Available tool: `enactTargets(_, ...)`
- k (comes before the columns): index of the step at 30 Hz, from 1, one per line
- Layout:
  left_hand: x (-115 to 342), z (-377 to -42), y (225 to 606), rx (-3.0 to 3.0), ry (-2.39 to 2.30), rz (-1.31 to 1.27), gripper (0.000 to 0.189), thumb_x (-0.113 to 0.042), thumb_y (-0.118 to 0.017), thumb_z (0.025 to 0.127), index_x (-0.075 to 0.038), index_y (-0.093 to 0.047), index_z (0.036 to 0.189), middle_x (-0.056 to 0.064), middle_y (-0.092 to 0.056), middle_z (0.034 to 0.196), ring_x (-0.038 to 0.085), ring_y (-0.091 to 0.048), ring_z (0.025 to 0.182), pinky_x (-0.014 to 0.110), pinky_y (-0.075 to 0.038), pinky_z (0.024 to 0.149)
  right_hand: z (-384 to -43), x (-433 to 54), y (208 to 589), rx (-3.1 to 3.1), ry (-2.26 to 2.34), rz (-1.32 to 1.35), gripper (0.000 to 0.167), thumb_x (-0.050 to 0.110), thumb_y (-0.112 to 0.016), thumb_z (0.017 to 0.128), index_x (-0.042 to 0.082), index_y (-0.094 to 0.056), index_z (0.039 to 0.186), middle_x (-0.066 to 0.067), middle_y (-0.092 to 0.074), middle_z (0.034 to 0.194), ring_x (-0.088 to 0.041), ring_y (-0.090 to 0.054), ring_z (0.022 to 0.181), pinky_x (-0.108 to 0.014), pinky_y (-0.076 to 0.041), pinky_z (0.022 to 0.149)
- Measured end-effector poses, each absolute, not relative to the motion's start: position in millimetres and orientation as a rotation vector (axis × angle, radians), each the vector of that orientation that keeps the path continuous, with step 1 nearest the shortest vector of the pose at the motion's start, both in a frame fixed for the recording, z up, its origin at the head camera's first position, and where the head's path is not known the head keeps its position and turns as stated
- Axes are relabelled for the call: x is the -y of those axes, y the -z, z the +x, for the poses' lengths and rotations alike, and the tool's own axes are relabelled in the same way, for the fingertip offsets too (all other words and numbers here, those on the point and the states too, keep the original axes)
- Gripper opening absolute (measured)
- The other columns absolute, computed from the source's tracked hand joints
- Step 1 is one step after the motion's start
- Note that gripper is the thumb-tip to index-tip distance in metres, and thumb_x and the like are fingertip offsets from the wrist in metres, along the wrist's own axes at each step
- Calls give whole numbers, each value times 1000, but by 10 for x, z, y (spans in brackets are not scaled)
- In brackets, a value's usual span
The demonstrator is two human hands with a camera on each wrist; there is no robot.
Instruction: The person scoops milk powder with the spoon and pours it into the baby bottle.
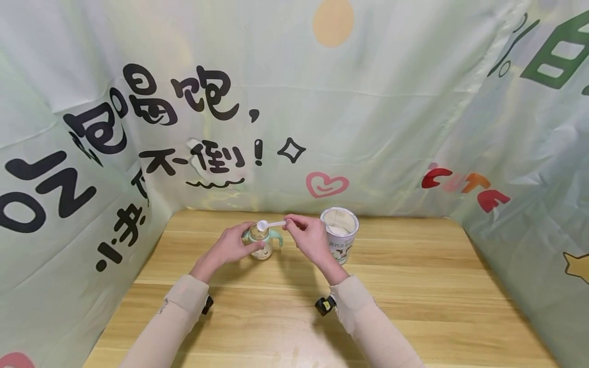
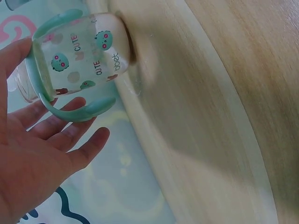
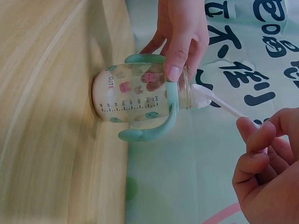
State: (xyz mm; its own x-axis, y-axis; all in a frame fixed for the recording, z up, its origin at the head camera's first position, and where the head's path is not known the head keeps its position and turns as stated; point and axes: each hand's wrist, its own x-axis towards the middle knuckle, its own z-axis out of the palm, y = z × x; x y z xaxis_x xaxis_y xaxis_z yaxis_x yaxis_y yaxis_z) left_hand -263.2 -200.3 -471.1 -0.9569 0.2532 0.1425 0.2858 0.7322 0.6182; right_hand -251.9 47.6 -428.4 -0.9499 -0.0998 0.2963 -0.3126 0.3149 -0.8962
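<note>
A clear baby bottle [image 1: 263,252] with mint-green handles stands upright on the table. Its mouth is uncovered, and printed cartoon faces and a measuring scale [image 3: 131,107] mark its wall. My left hand [image 1: 233,244] holds it near the neck, the thumb on one side and fingers on the other. Between thumb and fingertips, my right hand [image 1: 309,236] pinches the handle of a white measuring scoop [image 1: 262,225]. In the right wrist view, the bowl of the scoop [image 3: 201,96] is right at the bottle's mouth, with white powder visible in it. Pale content shows at the bottle's bottom.
Just right of my right hand stands an open milk powder can [image 1: 340,244] with whitish powder inside. The wooden table [image 1: 405,291] extends to both sides and toward me. Printed fabric [image 1: 386,128] hangs behind the table and along both sides.
</note>
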Motion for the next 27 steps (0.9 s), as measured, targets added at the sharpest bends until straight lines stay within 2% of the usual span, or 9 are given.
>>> enactTargets(7,1983,-2614,4683,2905,1025,-452,70,-41,-81,93,-3,-58,146,19,-70,134,41,-65,127,59,-51,111,-2521,-500,4263,2356,-1746,364,19,16,-67,101,12,-84,108,-7,-82,90,-2,-47,45,-19,-39,44)
enactTargets(13,1975,-2642,4649,2898,996,-455,74,-43,-81,92,-2,-56,148,20,-70,133,39,-66,123,58,-53,107,-2520,-532,4199,2344,-1742,362,20,16,-65,102,12,-83,109,-6,-82,90,-3,-47,44,-20,-40,44)
enactTargets(20,1959,-2680,4639,2891,968,-479,80,-51,-79,91,-7,-53,153,21,-64,144,42,-61,132,59,-51,111,-2525,-587,4168,2339,-1768,368,21,17,-64,102,11,-83,110,-6,-82,92,-6,-47,45,-20,-39,44)
enactTargets(27,1920,-2712,4616,2876,981,-487,78,-48,-80,91,-11,-53,153,21,-60,150,44,-57,138,62,-47,115,-2524,-635,4146,2342,-1763,327,22,20,-63,102,13,-83,110,-8,-83,94,-7,-46,45,-20,-37,45)
